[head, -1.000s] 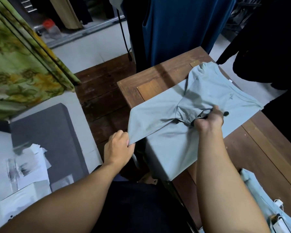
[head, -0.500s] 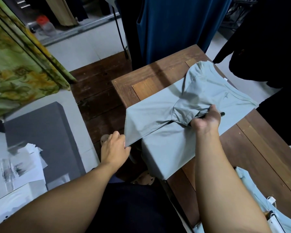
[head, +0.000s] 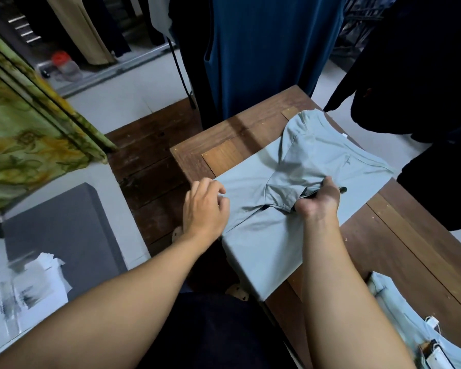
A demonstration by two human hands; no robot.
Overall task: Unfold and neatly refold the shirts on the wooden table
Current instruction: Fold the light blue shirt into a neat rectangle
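Pinches bunched sleeve [head: 282,194] of pale grey-green cotton shirt [head: 258,251] with right hand [head: 318,205], likely to tuck it inward; curls left hand [head: 204,211] fingers at shirt's 9 o'clock edge, probably steadying, grip unclear.

Left hand [head: 205,209] loosely curled — right hand [head: 318,205] in a tight grip.

This looks like a clothing shop or tailor's room. A long blue garment [head: 264,49], dark garments [head: 415,62] and a beige one [head: 85,30] hang around a wooden table [head: 410,249]. The table carries a grey-green shirt [head: 264,243] and a pale blue garment [head: 399,315] with tags. Floral green cloth [head: 24,134] hangs at the left.
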